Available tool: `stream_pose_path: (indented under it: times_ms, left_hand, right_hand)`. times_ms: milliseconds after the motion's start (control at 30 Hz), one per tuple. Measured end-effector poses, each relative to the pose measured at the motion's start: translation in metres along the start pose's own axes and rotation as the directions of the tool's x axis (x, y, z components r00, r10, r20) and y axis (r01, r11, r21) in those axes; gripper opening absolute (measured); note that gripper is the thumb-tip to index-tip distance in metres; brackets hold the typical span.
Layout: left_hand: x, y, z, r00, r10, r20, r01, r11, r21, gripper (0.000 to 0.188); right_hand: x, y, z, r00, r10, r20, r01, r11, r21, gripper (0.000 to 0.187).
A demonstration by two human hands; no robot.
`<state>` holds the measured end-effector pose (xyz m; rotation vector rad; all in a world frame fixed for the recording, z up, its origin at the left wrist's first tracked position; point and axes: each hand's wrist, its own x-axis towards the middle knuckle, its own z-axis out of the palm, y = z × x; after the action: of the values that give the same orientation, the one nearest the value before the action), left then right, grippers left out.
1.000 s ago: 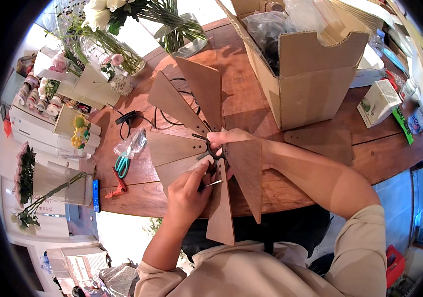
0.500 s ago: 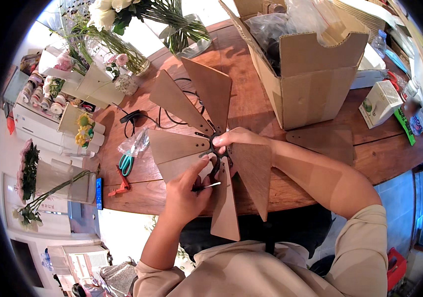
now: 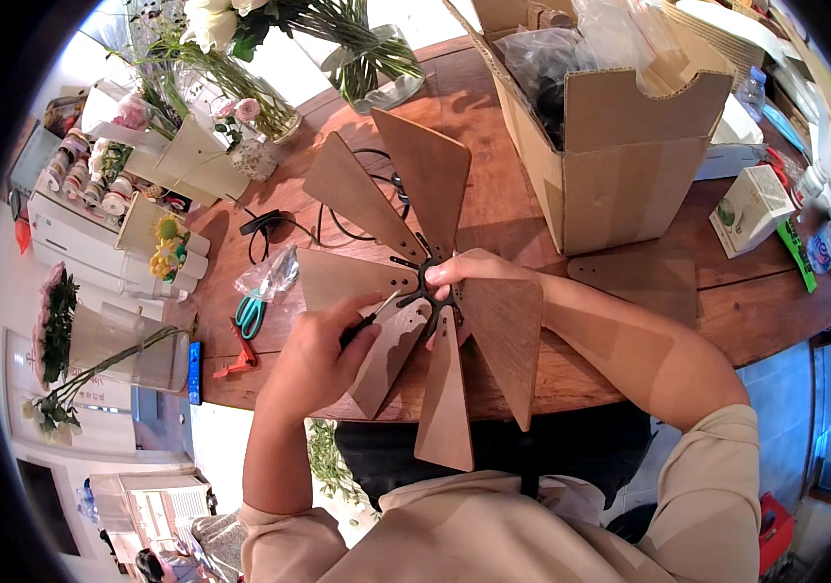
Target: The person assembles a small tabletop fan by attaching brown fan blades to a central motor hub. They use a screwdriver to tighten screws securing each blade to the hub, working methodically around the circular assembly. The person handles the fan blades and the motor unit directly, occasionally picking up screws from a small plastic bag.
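Black-handled tool (image 3: pixel 358 329) held in L hand (image 3: pixel 310 361), thin tip angled up-R from fingers, nr holes of a wooden blade (image 3: pixel 342 278). Black hub (image 3: pixel 425 291) gripped by R hand (image 3: pixel 464 272), thumb laid on top, more blades (image 3: pixel 446 403) fanned out around those fingers. Loose blade (image 3: pixel 644 280) seen R of R fingers; cardboard box (image 3: pixel 634 185) set beyond, up-R. Teal scissors (image 3: pixel 251 316) spotted L of L fingers, w/ plastic bag (image 3: pixel 274 274) just above.

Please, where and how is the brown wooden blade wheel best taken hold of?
Probably by the black central hub, from the right, as the right hand does: the tapered brown wooden blades leave a gap there, while the left hand holds a dark-handled tool opposite.
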<state>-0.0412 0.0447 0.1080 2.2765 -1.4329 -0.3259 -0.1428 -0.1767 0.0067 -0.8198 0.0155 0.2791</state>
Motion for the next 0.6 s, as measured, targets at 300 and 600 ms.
stream_pose_path:
  times_ms: [300, 600]
  left_hand:
    - [0.016, 0.001, 0.001, 0.991, 0.133, -0.03, -0.133, 0.991, -0.006, 0.008]
    - [0.02, 0.007, 0.003, 0.986, 0.164, -0.017, -0.164, 0.986, 0.022, 0.007]
  right_hand:
    - [0.001, 0.002, -0.001, 1.0, -0.022, 0.02, 0.021, 0.999, 0.035, 0.046]
    - [0.0, 0.001, -0.001, 1.0, -0.014, -0.008, 0.014, 1.0, -0.002, 0.046]
